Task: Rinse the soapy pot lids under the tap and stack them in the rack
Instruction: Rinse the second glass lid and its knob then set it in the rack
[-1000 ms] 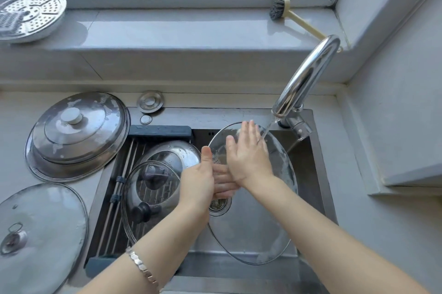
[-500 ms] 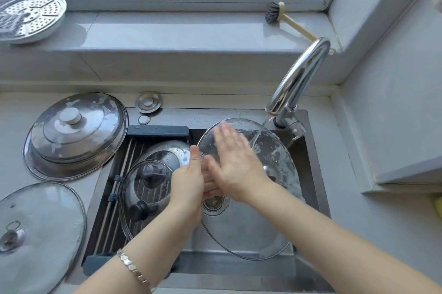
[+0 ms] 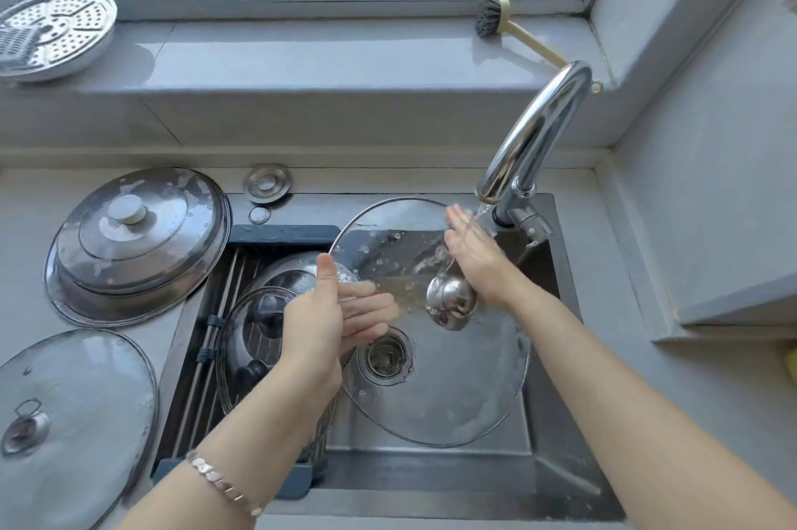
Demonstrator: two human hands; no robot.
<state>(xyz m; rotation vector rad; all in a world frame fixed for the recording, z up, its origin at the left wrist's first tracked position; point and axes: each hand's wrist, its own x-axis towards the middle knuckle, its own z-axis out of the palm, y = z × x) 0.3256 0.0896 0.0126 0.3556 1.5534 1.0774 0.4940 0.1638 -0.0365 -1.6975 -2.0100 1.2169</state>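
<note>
Over the sink I hold a large glass lid with a steel knob, tilted up on edge. My left hand grips its left rim, thumb in front and fingers showing through the glass. My right hand lies flat and open on the lid's upper right part, right under the tap, and water runs over it. The rack spans the sink's left side and carries a steel lid and a glass lid with a black knob.
On the counter to the left lie a big steel lid with soap patches and a glass lid. A drain plug sits behind the sink. The sill holds a perforated steamer plate and a brush.
My right hand has slid from the lid's middle up and right to under the spout, uncovering the knob. The left hand keeps its grip on the rim.
</note>
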